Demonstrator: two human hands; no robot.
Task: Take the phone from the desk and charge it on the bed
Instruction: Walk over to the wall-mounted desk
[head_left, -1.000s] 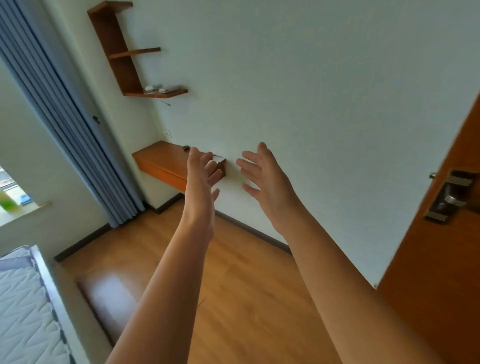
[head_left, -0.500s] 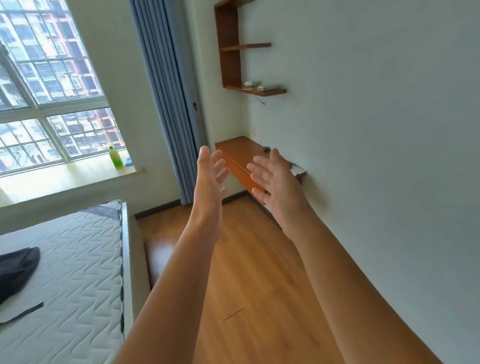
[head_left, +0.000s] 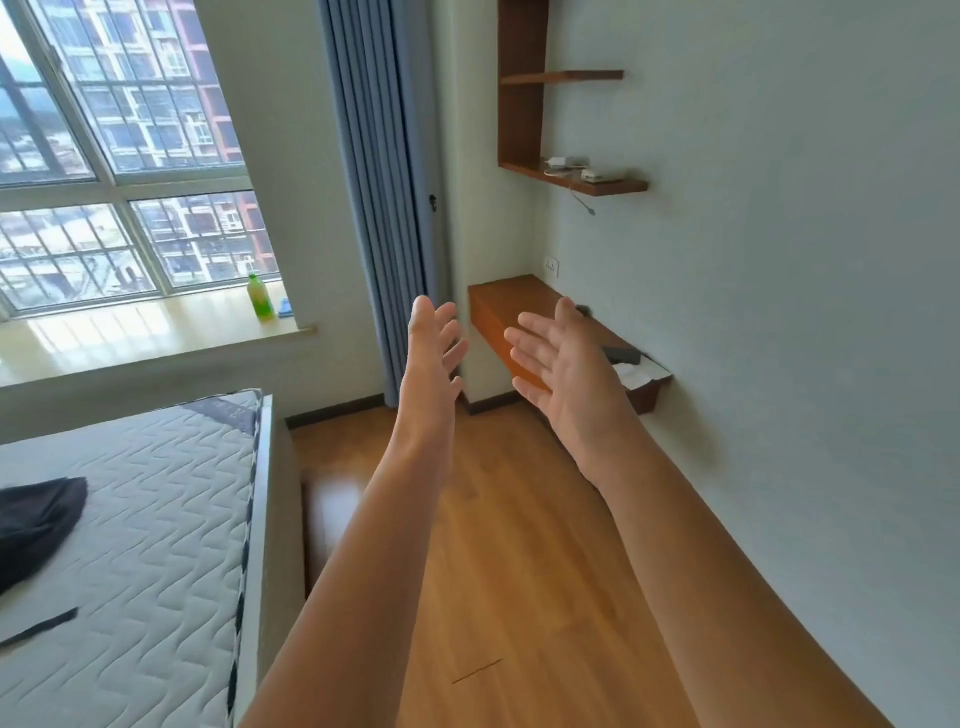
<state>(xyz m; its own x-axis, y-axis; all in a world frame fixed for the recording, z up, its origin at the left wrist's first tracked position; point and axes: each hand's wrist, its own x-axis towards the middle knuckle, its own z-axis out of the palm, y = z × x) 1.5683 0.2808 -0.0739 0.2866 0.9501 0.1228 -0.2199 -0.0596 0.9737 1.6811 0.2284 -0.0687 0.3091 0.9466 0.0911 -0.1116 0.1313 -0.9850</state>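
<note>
A wall-mounted wooden desk (head_left: 511, 301) hangs in the far right corner. On its near end lies a dark flat phone (head_left: 623, 355) beside white paper (head_left: 640, 374). My left hand (head_left: 431, 347) and my right hand (head_left: 563, 370) are stretched out in front of me, both empty with fingers apart, well short of the desk. My right hand hides part of the desk top. The bed (head_left: 156, 519), a bare quilted mattress, fills the lower left, with a dark cloth (head_left: 36, 519) and a dark strip (head_left: 39, 626) lying on it.
Wooden floor (head_left: 498, 545) runs between bed and right wall. A blue curtain (head_left: 382, 182) hangs in the corner by the window. A green bottle (head_left: 260, 297) stands on the sill. Wall shelves (head_left: 576, 179) above the desk hold small white devices. A socket (head_left: 550, 266) sits above the desk.
The view has swung left and nearer: the door is gone from sight, the window and bed have come in, and the desk looks larger. Both hands stay raised and empty.
</note>
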